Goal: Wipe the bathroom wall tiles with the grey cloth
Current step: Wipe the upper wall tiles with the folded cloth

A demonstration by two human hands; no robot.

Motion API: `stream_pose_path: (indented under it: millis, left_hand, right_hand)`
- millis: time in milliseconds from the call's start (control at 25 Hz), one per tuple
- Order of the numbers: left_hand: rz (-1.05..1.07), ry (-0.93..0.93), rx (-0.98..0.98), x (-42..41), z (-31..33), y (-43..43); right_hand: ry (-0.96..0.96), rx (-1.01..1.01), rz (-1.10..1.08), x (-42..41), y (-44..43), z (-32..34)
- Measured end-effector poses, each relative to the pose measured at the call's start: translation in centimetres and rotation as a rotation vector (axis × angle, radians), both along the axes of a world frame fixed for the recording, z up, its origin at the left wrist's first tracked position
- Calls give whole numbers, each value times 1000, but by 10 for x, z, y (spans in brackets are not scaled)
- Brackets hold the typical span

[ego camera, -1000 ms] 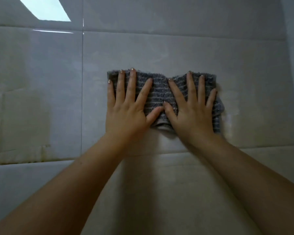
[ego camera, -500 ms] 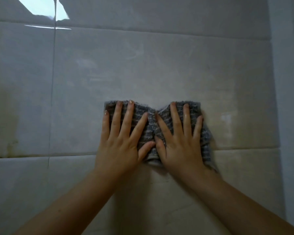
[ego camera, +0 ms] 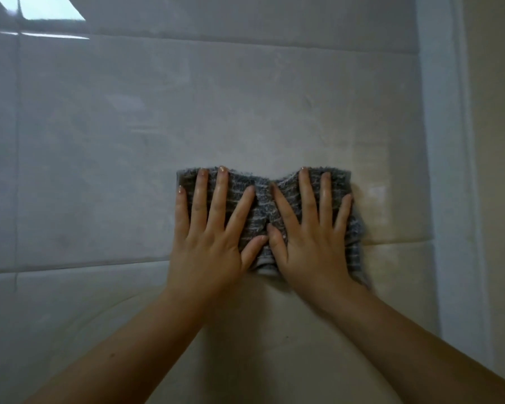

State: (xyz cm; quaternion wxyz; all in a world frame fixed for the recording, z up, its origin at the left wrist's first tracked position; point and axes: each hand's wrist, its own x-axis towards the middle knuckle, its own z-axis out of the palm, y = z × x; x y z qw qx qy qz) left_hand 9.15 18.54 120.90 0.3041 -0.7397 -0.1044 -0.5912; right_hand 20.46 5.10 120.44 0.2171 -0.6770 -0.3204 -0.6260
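A grey striped cloth (ego camera: 262, 205) lies flat against the pale glossy wall tiles (ego camera: 129, 141), bunched a little in its middle. My left hand (ego camera: 210, 240) presses its left half with fingers straight and spread. My right hand (ego camera: 312, 240) presses its right half the same way. The two thumbs nearly touch at the cloth's lower middle. The cloth straddles the horizontal grout line (ego camera: 70, 265) between two tile rows, and its lower right corner hangs free below my right hand.
A white vertical frame or corner trim (ego camera: 446, 170) runs down the right side, with a beige surface (ego camera: 496, 141) beyond it. A bright window reflection (ego camera: 41, 8) shows on the tiles at the top left. A vertical grout line (ego camera: 17, 141) runs near the left edge.
Both hands slid the cloth down the tile from its upper part toward the grout line, then a little to the right. The view shifted right, bringing the white trim in.
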Motion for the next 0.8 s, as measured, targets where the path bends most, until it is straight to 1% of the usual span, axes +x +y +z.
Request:
stream_pose_path:
  millis: [120, 240, 320, 400, 480, 520, 600, 680, 800]
  left_hand:
    - [-17, -22, -26, 16, 36, -15]
    - [-47, -52, -91, 42, 66, -43]
    - [-49, -21, -68, 54, 58, -58]
    - [-49, 40, -4, 57, 32, -63]
    - [-53, 82, 31, 51, 8, -61]
    - [-50, 90, 39, 50, 3, -59]
    - [-41, 85, 41, 51, 15, -61]
    - [-46, 50, 5, 61, 46, -70]
    - [-38, 13, -86, 85, 96, -98]
  right_hand:
    - [-4, -9, 16, 16, -14, 39]
    - [58, 68, 8, 41, -41, 66]
    - [88, 110, -13, 53, -55, 51]
    - [111, 125, -29, 54, -60, 18]
    - [105, 105, -35, 51, -59, -12]
    - [87, 81, -35, 50, -59, -17]
    - [41, 13, -23, 55, -61, -1]
    - [19, -12, -16, 64, -71, 37]
    - [125, 17, -24, 82, -96, 92]
